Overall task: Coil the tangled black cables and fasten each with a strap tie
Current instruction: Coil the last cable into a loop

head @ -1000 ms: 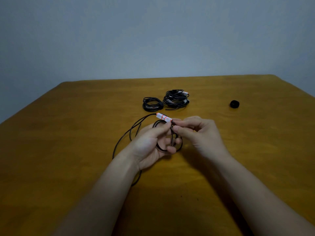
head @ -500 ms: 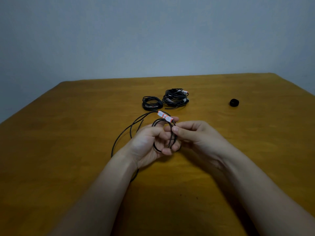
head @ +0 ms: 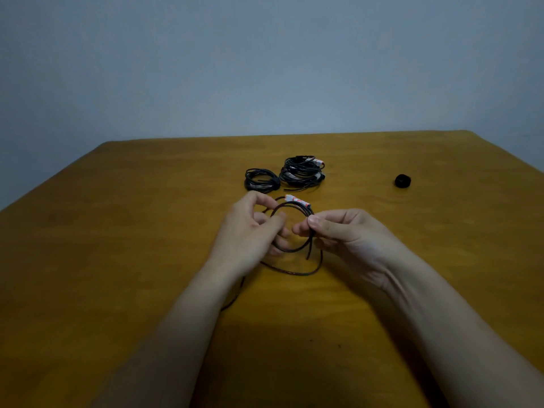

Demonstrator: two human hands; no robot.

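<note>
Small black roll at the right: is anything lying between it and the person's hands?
Nothing visible does. Bare wooden table lies between the small black roll and the right hand, which pinches the cable coil with the left hand.

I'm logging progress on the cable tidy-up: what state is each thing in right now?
cable: partly coiled, loop in both hands, tail trailing on the table.
left hand: grips the loop.
right hand: pinches the loop.
small coil: coiled, lying flat.
big bundle: coiled, one end sticking out.
strap roll: rolled up, untouched.
</note>
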